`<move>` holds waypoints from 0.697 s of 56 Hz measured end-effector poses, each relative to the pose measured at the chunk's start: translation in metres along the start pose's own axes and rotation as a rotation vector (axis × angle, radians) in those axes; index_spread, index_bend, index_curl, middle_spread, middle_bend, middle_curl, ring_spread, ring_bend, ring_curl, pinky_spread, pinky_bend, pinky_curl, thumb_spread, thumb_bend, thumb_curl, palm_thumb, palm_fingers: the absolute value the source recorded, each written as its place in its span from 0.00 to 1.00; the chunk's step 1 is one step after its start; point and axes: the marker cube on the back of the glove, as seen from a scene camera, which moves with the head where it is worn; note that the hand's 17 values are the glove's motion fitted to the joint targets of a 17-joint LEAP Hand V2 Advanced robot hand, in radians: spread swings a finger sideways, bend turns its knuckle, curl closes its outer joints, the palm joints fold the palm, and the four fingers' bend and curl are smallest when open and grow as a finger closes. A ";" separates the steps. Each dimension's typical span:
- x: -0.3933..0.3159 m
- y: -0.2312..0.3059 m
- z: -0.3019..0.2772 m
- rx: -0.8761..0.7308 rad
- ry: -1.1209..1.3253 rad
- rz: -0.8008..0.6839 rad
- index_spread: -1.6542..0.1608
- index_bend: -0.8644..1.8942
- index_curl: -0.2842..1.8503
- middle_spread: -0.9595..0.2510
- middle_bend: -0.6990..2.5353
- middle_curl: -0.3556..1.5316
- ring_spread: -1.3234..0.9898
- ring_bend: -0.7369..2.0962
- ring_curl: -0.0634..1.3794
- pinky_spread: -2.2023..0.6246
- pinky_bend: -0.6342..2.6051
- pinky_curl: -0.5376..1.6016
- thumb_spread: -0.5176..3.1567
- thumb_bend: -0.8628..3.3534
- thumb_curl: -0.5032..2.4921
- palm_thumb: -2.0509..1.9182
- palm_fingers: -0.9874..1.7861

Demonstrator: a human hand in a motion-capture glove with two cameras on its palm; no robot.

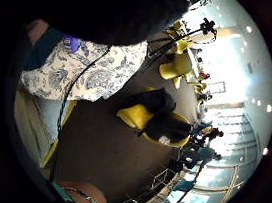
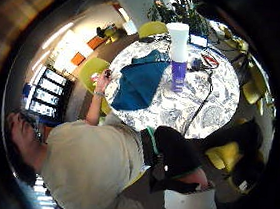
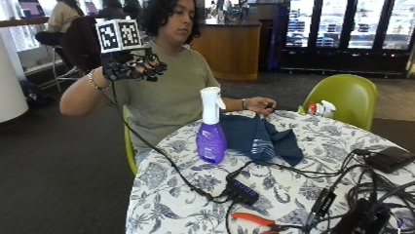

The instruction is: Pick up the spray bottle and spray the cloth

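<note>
A purple spray bottle (image 3: pixel 211 127) with a white trigger head stands upright on the round flower-patterned table (image 3: pixel 292 195), on my side of a crumpled dark blue cloth (image 3: pixel 259 139). My gloved right hand (image 3: pixel 133 66) is raised at shoulder height, well left of and above the bottle, with its fingers loosely curled and nothing in them. The bare left hand (image 3: pixel 261 104) rests at the cloth's far edge. In the thumb side palm view the bottle (image 2: pixel 179 58) and the cloth (image 2: pixel 140 79) lie side by side on the table (image 2: pixel 215 102), far from the palm.
Black cables run across the table to a power strip (image 3: pixel 243 190). Orange-handled pliers (image 3: pixel 256 219) lie at the front edge and a black device (image 3: pixel 389 158) at the right. A green chair (image 3: pixel 344 97) stands behind the table.
</note>
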 end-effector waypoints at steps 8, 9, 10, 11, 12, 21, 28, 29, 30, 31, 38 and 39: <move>0.008 -0.009 0.010 -0.030 -0.060 0.028 0.73 0.36 0.19 0.75 0.29 0.26 0.53 0.40 0.16 0.83 0.33 0.34 0.35 0.25 0.22 0.62 0.52; 0.009 -0.011 0.011 -0.032 -0.062 0.032 0.72 0.36 0.19 0.75 0.29 0.27 0.53 0.40 0.17 0.83 0.33 0.35 0.36 0.25 0.22 0.62 0.52; 0.009 -0.012 0.012 -0.033 -0.062 0.035 0.72 0.36 0.19 0.75 0.29 0.27 0.53 0.40 0.17 0.84 0.33 0.35 0.37 0.25 0.22 0.62 0.52; 0.010 -0.013 0.013 -0.034 -0.063 0.037 0.71 0.36 0.20 0.75 0.29 0.27 0.53 0.41 0.17 0.84 0.33 0.35 0.37 0.25 0.22 0.62 0.52; 0.011 -0.014 0.014 -0.034 -0.063 0.038 0.71 0.36 0.20 0.75 0.29 0.28 0.53 0.41 0.18 0.84 0.33 0.36 0.38 0.25 0.22 0.63 0.52; 0.012 -0.020 0.020 -0.041 -0.101 0.031 0.69 0.36 0.21 0.75 0.28 0.30 0.52 0.41 0.20 0.84 0.33 0.37 0.41 0.23 0.24 0.63 0.51; 0.013 -0.024 0.023 -0.034 -0.126 0.038 0.69 0.36 0.22 0.75 0.28 0.32 0.52 0.41 0.21 0.85 0.33 0.38 0.42 0.22 0.25 0.64 0.50; 0.013 -0.025 0.024 -0.032 -0.139 0.042 0.69 0.36 0.22 0.75 0.28 0.32 0.52 0.41 0.21 0.85 0.33 0.38 0.42 0.22 0.25 0.64 0.50; 0.012 -0.025 0.025 -0.030 -0.157 0.046 0.69 0.36 0.22 0.74 0.28 0.32 0.52 0.41 0.21 0.85 0.33 0.38 0.42 0.22 0.25 0.64 0.50; 0.012 -0.026 0.027 -0.026 -0.178 0.051 0.69 0.36 0.22 0.74 0.28 0.32 0.52 0.41 0.21 0.85 0.33 0.38 0.42 0.21 0.25 0.64 0.50; 0.005 -0.031 0.045 0.013 -0.425 0.084 0.69 0.36 0.22 0.75 0.28 0.33 0.52 0.41 0.23 0.85 0.33 0.39 0.43 0.21 0.26 0.65 0.51; 0.003 -0.031 0.049 0.019 -0.462 0.098 0.69 0.36 0.22 0.75 0.28 0.34 0.52 0.41 0.23 0.85 0.33 0.39 0.43 0.20 0.26 0.65 0.51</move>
